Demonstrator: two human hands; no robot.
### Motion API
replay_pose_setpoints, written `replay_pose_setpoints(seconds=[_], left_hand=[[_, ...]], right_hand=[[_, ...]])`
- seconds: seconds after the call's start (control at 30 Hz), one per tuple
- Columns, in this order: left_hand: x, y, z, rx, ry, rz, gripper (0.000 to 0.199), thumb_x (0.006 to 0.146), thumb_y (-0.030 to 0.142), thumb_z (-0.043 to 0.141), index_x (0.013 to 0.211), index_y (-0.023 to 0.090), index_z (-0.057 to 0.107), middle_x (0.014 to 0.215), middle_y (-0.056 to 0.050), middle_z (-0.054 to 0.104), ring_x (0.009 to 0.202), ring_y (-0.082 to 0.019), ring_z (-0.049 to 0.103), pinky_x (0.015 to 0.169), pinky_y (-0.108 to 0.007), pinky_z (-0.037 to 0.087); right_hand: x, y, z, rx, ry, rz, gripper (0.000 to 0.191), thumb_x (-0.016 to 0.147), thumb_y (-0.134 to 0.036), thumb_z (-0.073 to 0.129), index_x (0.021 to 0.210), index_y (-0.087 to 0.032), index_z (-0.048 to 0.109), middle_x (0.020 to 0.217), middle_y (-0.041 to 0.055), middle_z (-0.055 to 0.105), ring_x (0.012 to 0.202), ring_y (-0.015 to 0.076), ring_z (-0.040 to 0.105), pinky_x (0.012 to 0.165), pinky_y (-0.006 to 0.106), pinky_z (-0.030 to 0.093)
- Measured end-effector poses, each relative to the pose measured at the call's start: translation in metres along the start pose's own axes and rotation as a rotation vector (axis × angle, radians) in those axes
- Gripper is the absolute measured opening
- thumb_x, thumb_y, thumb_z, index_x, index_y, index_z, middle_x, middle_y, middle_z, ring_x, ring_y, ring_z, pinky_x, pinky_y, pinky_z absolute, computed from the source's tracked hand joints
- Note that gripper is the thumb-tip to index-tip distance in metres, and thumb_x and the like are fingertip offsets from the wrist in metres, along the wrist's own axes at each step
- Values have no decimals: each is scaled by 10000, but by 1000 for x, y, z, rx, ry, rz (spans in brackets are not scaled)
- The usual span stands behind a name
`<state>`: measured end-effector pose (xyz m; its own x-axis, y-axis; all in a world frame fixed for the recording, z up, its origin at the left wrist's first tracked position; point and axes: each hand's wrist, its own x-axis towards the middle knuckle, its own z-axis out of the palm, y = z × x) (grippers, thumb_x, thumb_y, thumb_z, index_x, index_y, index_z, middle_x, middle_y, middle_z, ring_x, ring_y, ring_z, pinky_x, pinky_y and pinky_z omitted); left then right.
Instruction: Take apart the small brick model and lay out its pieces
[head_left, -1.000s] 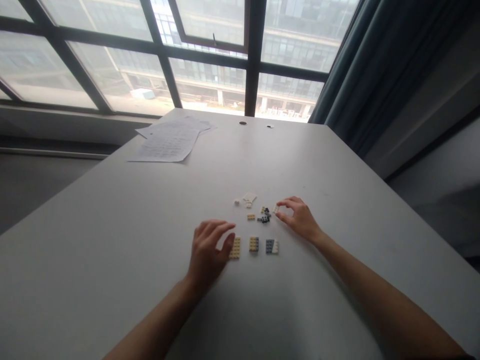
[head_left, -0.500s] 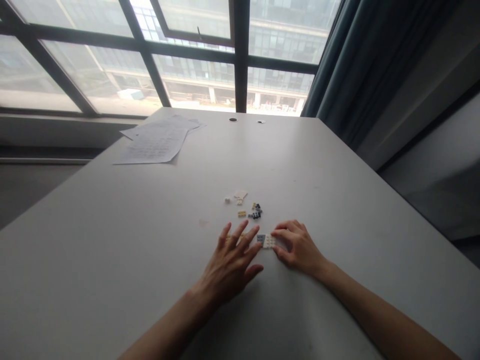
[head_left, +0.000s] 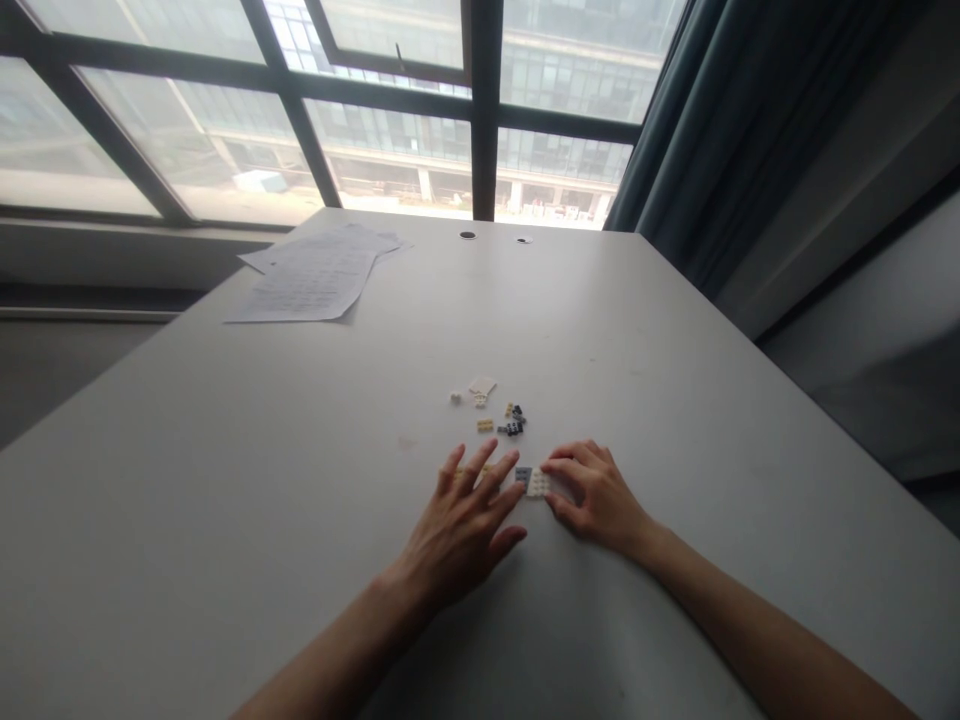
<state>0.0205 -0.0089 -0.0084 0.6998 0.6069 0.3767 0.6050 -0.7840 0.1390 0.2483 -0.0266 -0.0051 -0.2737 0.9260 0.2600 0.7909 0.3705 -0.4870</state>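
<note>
Presently pinching a white studded plate [head_left: 538, 484] beside a gray studded plate [head_left: 523, 473] with the right hand [head_left: 600, 498], and spreading the left hand [head_left: 466, 528] open over tan studded plates [head_left: 459, 473] (mostly hidden by fingers), near loose toy bricks [head_left: 513, 429] on the white table [head_left: 225, 500]

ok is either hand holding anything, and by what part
The right hand pinches the white studded piece at its right end. The left hand, fingers spread over tan pieces, grips nothing visible.

papers [head_left: 311, 272] behind, left of small bricks [head_left: 512, 428], on table [head_left: 645, 350]
</note>
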Motion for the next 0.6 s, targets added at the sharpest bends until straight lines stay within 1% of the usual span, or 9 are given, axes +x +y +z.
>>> replay_pose_setpoints(seconds=[0.1,0.2,0.33,0.47,0.6], left_hand=[[0,1,0,-1,13,2,370,854,457,577,1163,260,619,1419,-62,460,1376,-304,283,1148,-532,144],[0,1,-1,0,17,1,372,853,444,582,1172,255,616,1417,-71,460,1373,-308,288,1147,-536,140],[0,0,-1,-3,5,-2,373,865,456,560,1188,273,602,1423,-50,458,1377,-302,282,1148,-534,136],[0,-1,0,-18,4,-6,370,869,458,554,1185,271,603,1418,-48,464,1377,-300,278,1152,-530,121],[-1,-1,1,-18,3,1,374,868,457,556,1188,267,602,1425,-50,454,1377,-303,278,1150,-533,124]], right_hand=[[0,0,0,-7,3,-2,298,778,-267,648,1073,-223,646,1086,74,623,1017,252,520,918,426,381],[-1,-1,2,-19,0,-5,338,769,-322,669,1092,-227,638,1100,79,616,1023,262,519,915,430,382],[0,-5,7,-56,19,19,328,772,-389,687,1054,-226,646,1081,81,619,1021,270,518,907,433,379],[1,-7,9,-61,41,29,255,805,-354,664,1023,-223,647,1058,73,623,995,256,522,896,425,381],[3,-8,8,-55,44,22,228,805,-335,666,1005,-227,651,1049,70,624,991,254,523,892,423,385]])
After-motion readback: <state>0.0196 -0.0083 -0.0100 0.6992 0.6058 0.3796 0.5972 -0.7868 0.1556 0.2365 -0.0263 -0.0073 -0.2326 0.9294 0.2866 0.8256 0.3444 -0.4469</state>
